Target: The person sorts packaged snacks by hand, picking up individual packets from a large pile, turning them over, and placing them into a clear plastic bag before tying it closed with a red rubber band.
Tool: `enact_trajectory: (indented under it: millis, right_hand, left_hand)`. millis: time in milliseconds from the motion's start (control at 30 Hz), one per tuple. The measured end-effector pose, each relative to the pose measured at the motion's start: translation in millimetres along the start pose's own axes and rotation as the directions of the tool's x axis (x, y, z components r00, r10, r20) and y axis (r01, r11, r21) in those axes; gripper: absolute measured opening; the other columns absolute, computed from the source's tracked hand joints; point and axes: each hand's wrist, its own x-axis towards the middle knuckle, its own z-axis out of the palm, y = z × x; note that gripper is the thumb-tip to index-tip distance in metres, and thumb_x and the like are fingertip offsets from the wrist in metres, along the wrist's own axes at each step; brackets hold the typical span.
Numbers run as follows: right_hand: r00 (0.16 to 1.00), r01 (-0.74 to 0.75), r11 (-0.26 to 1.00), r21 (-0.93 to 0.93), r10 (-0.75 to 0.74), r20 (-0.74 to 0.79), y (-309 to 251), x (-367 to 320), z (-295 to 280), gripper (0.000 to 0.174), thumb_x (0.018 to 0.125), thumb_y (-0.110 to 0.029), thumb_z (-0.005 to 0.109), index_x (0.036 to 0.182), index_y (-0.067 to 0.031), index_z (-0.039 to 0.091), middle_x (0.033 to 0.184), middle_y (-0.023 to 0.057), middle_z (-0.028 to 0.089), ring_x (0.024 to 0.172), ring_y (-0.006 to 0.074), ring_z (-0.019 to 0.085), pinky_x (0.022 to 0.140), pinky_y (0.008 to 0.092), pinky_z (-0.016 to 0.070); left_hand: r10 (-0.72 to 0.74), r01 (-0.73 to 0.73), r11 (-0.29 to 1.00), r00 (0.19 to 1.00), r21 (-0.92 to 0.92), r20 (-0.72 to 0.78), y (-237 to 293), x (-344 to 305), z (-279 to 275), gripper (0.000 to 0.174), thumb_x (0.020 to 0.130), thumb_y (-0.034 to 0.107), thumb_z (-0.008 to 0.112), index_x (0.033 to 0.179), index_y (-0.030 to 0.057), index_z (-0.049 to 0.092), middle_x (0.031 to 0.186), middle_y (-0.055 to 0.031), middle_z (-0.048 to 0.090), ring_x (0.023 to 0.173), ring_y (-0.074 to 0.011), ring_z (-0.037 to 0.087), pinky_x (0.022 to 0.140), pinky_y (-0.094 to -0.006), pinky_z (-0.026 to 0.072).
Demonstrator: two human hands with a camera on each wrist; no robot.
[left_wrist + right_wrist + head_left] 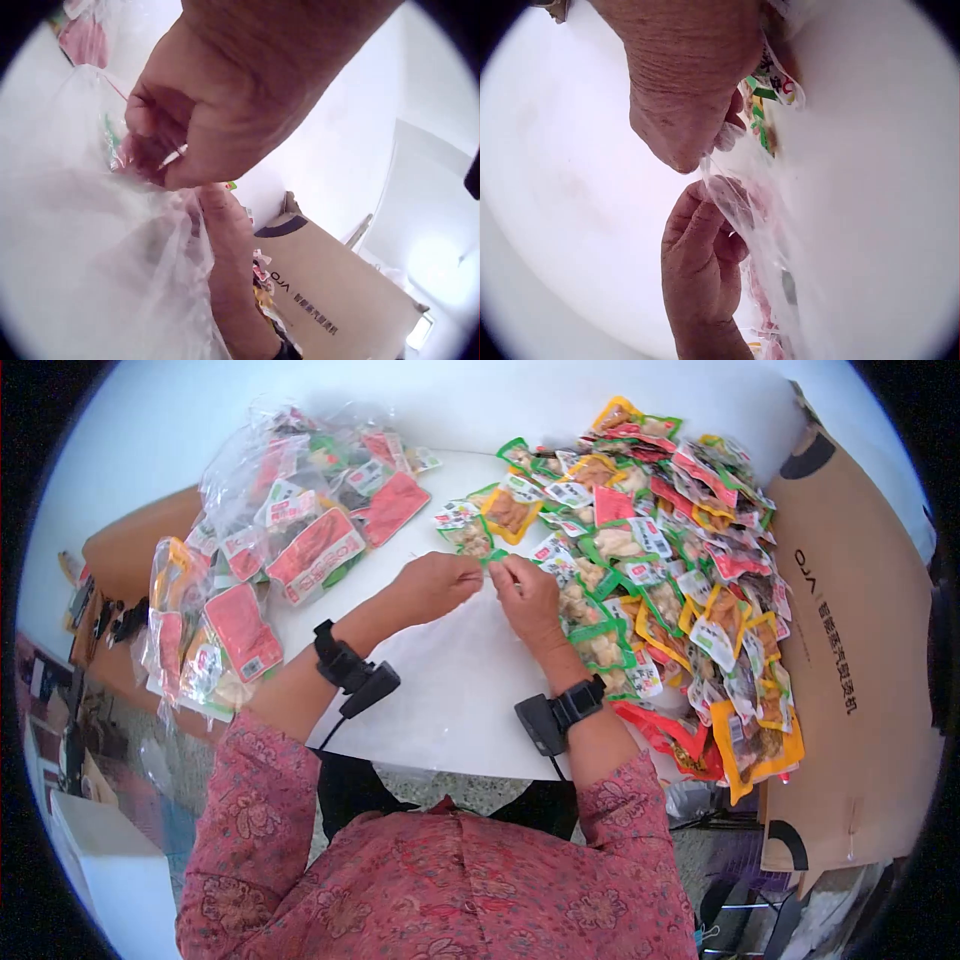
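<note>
Over the middle of the white table, my left hand (436, 586) and right hand (529, 603) meet almost fingertip to fingertip. Between them is a thin clear plastic bag (112, 240), its edge pinched by the left hand's curled fingers. In the right wrist view the film (742, 212) stretches from the left hand up to the right hand, which pinches it too. The bag hangs down toward the body, hard to make out against the white in the head view. Just beyond the hands lies a green-edged snack packet (470, 538), beside a yellow-edged one (510, 512).
A large heap of small snack packets (640, 545) covers the right side. Filled clear bags of red and green packets (315, 555) stand at the left. A tall cardboard box (850, 660) borders the right edge; the white table (440, 745) ends near the body.
</note>
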Motion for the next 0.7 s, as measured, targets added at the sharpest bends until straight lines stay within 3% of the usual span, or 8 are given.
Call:
enact_trajectory:
  millis: [167, 267, 400, 467, 533, 567, 667, 700]
  right_hand:
    - [0.987, 0.004, 0.99, -0.14, 0.019, 0.159, -6.0, -1.2, -1.5, 0.025, 0.08, -0.025, 0.055, 0.068, -0.0035, 0.049, 0.061, 0.0166, 0.052, 0.061, 0.0337, 0.053, 0.053, 0.0417, 0.0403]
    - [0.985, 0.015, 0.987, -0.16, 0.013, 0.169, -4.8, -0.8, -1.1, 0.023, 0.08, -0.024, 0.056, 0.07, -0.0043, 0.051, 0.062, 0.0148, 0.052, 0.06, 0.0326, 0.053, 0.054, 0.0412, 0.0406]
    - [0.996, 0.086, 0.99, -0.108, -0.086, 0.002, -5.1, 3.9, -4.8, 0.019, 0.077, -0.023, 0.059, 0.074, -0.0049, 0.053, 0.065, 0.0105, 0.053, 0.063, 0.0287, 0.054, 0.057, 0.0385, 0.0414]
    - [0.997, 0.073, 0.986, -0.148, -0.072, 0.01, -7.1, 8.4, -15.4, 0.018, 0.076, -0.021, 0.061, 0.078, -0.0053, 0.053, 0.074, 0.0102, 0.055, 0.075, 0.0284, 0.054, 0.064, 0.0394, 0.0412]
    - [0.985, 0.156, 0.832, -0.532, -0.17, 0.024, -1.4, 13.8, -24.5, 0.027, 0.073, -0.024, 0.064, 0.092, -0.0065, 0.054, 0.089, 0.0113, 0.055, 0.089, 0.0301, 0.051, 0.075, 0.0423, 0.04]
    - [0.984, 0.165, 0.828, -0.535, -0.173, 0.035, -1.4, 13.3, -28.2, 0.027, 0.073, -0.024, 0.064, 0.092, -0.0065, 0.054, 0.089, 0.0113, 0.055, 0.089, 0.0301, 0.051, 0.075, 0.0423, 0.04]
    - [1.0, 0.024, 0.667, -0.745, -0.003, 0.03, -11.5, 6.4, -41.1, 0.05, 0.069, -0.03, 0.067, 0.11, -0.0081, 0.049, 0.103, 0.0116, 0.053, 0.1, 0.0317, 0.048, 0.083, 0.047, 0.0368]
    - [0.976, -0.055, 0.604, -0.795, 0.202, 0.086, -18.1, 5.7, -47.3, 0.06, 0.066, -0.032, 0.069, 0.116, -0.0085, 0.045, 0.106, 0.0121, 0.052, 0.101, 0.0317, 0.048, 0.083, 0.0477, 0.0374]
  left_hand:
    - [-0.004, -0.011, 0.827, 1.0, -0.562, -0.025, -17.5, -4.7, 21.0, 0.011, 0.081, 0.015, 0.054, 0.085, 0.0054, 0.058, 0.064, 0.0005, 0.051, 0.061, -0.0073, 0.046, 0.056, -0.0242, 0.0403]
    - [-0.076, 0.106, 0.756, 0.994, -0.646, 0.075, -30.1, -4.8, 25.7, 0.009, 0.082, 0.011, 0.052, 0.085, 0.0043, 0.057, 0.065, 0.0002, 0.052, 0.058, -0.0074, 0.046, 0.054, -0.0232, 0.0397]
    - [-0.049, 0.035, 0.727, 0.999, -0.686, -0.001, -36.9, -5.6, 31.9, 0.009, 0.082, 0.009, 0.05, 0.085, 0.0039, 0.057, 0.062, 0.0, 0.051, 0.056, -0.0068, 0.046, 0.053, -0.0235, 0.0397]
    - [-0.013, -0.034, 0.802, 0.997, -0.597, -0.075, -39.4, -5.9, 34.2, 0.009, 0.083, 0.009, 0.049, 0.085, 0.0035, 0.057, 0.061, -0.0001, 0.051, 0.055, -0.0061, 0.046, 0.053, -0.0235, 0.0396]
    - [-0.037, -0.011, 0.82, 0.997, -0.573, -0.071, -37.5, -7.7, 31.1, 0.01, 0.082, 0.008, 0.049, 0.085, 0.0034, 0.057, 0.061, -0.0014, 0.051, 0.055, -0.0078, 0.047, 0.053, -0.0246, 0.0402]
    - [-0.061, 0.014, 0.838, 0.996, -0.545, -0.068, -36.6, -8.7, 29.4, 0.01, 0.082, 0.007, 0.048, 0.085, 0.0033, 0.056, 0.062, -0.0027, 0.052, 0.054, -0.0096, 0.048, 0.053, -0.0256, 0.0409]
    - [-0.031, -0.04, 0.902, 0.987, -0.43, -0.157, -33.5, -11.9, 25.3, 0.01, 0.079, 0.007, 0.049, 0.085, 0.0035, 0.056, 0.065, -0.0059, 0.056, 0.057, -0.0148, 0.052, 0.056, -0.0282, 0.0422]
    - [-0.042, -0.037, 0.895, 0.985, -0.444, -0.165, -37.3, -11.2, 28.5, 0.01, 0.079, 0.007, 0.049, 0.085, 0.0035, 0.056, 0.065, -0.0059, 0.056, 0.057, -0.0148, 0.052, 0.056, -0.0282, 0.0422]
